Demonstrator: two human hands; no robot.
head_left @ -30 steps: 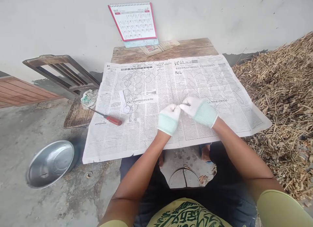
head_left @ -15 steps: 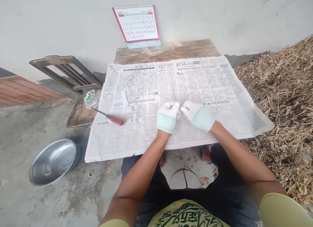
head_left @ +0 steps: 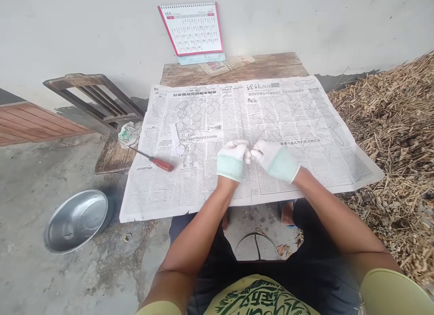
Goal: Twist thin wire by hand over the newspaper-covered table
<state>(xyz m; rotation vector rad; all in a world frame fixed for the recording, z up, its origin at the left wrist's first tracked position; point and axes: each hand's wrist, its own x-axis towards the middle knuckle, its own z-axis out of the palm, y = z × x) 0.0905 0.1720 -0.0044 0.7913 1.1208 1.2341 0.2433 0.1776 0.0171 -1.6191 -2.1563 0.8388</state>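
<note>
Both hands wear white gloves with mint cuffs and meet over the newspaper [head_left: 203, 188] spread on the table. My left hand [head_left: 233, 153] is closed, thumb and fingers pinched together. Close against its fingertips, my right hand [head_left: 266, 154] is pinched too. A thin wire [head_left: 250, 139] shows faintly at the fingertips; most of it is hidden by the gloves. Thin dark wire loops [head_left: 194, 114] lie on the left sheet, and bent wire pieces [head_left: 298, 111] are spread over the right sheet. A white strip-like item with a round end [head_left: 176, 143] lies left of my hands.
A red-handled screwdriver [head_left: 162, 164] rests at the newspaper's left side. Behind stand a desk calendar [head_left: 193, 32] and the bare wooden tabletop [head_left: 274, 64]. To the left are a wooden chair [head_left: 111, 154] with a crumpled bag [head_left: 129, 134] and a metal basin [head_left: 77, 220]. Dry stalks [head_left: 400, 138] are heaped right.
My hands stay together at nearly the same spot, with the left fingers slightly shifted. The whole view has moved a little. Nothing on the newspaper has visibly changed place.
</note>
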